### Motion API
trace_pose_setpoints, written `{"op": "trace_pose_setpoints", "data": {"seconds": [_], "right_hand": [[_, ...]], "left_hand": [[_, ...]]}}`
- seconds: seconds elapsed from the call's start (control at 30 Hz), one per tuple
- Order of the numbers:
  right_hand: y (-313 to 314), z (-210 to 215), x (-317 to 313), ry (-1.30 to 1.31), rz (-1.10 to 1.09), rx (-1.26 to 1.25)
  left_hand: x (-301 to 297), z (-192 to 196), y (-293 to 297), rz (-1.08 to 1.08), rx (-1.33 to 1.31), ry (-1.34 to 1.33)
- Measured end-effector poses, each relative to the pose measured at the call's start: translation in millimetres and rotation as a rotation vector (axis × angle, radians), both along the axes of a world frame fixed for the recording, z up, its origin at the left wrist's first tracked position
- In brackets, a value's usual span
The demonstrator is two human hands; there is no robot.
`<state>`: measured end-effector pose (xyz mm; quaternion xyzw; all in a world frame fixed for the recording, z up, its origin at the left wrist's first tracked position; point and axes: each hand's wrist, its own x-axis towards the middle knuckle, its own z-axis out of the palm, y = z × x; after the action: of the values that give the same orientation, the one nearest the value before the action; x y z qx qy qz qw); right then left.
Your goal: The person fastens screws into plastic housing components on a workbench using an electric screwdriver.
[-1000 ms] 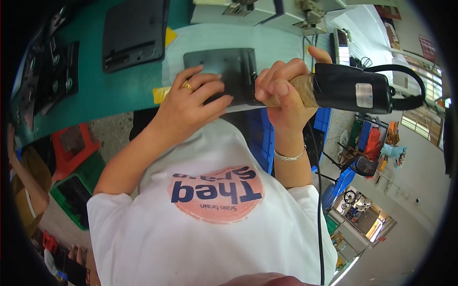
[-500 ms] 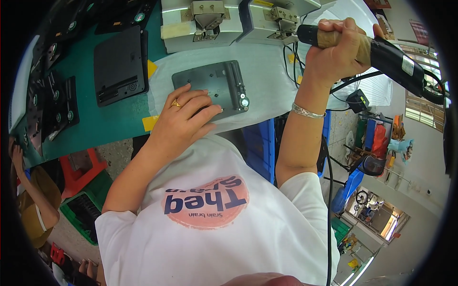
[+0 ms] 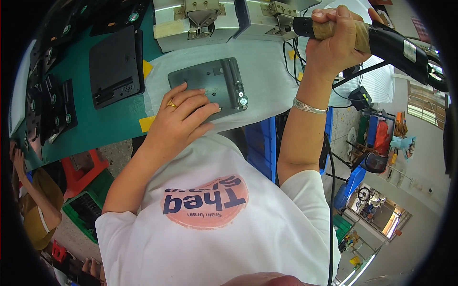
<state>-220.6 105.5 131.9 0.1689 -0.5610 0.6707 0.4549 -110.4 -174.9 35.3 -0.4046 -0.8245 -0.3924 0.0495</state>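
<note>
My right hand point(image 3: 336, 40) is wrapped round a black electric screwdriver point(image 3: 398, 50) with tan tape on its grip. The driver lies nearly level, its nose toward the metal fixture on a pale screw-feeder box point(image 3: 257, 28); I cannot make out the bit. On the white foam sheet lies a dark, flat plastic housing point(image 3: 222, 88), with a raised strip and a round green-and-silver part at its right side. My left hand point(image 3: 183, 112) rests with fingers spread over the housing's lower left part, hiding that corner.
A second feeder box point(image 3: 167, 31) stands to the left. Black panels point(image 3: 117, 66) lie on the green mat, with several more beyond. Cables point(image 3: 295, 55) hang beside the right feeder. A blue crate point(image 3: 260, 143) stands below the table edge. Another person's arm point(image 3: 40, 200) shows at far left.
The view has shifted slightly, so the table things sit a little further left. My left hand stays on the housing, and my right hand keeps the screwdriver at the feeder.
</note>
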Motion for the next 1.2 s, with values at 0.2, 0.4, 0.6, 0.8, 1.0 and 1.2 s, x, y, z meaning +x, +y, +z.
{"op": "trace_pose_setpoints", "data": {"seconds": [0.2, 0.4, 0.6, 0.8, 1.0, 1.2], "right_hand": [[12.1, -4.4, -2.5, 0.005, -0.003, -0.002], [10.6, -1.6, -4.8, -0.028, -0.02, 0.019], [-4.8, 13.5, -4.5, -0.11, -0.039, 0.078], [-8.2, 19.2, -6.7, -0.221, -0.114, 0.115], [-3.6, 17.9, -6.0, -0.202, -0.044, 0.135], [11.4, 15.6, 25.8, -0.283, 0.182, -0.167]], "left_hand": [[0.4, -0.9, 0.2, 0.003, 0.017, -0.004], [0.2, -0.8, -0.2, 0.007, 0.024, -0.008], [-0.7, -2.0, -1.2, -0.017, 0.01, -0.02], [0.2, -1.8, -1.6, -0.01, 0.01, -0.019], [2.7, -0.6, -2.6, -0.011, 0.007, -0.033], [4.9, 9.0, -9.5, 0.049, -0.026, -0.022]]}}
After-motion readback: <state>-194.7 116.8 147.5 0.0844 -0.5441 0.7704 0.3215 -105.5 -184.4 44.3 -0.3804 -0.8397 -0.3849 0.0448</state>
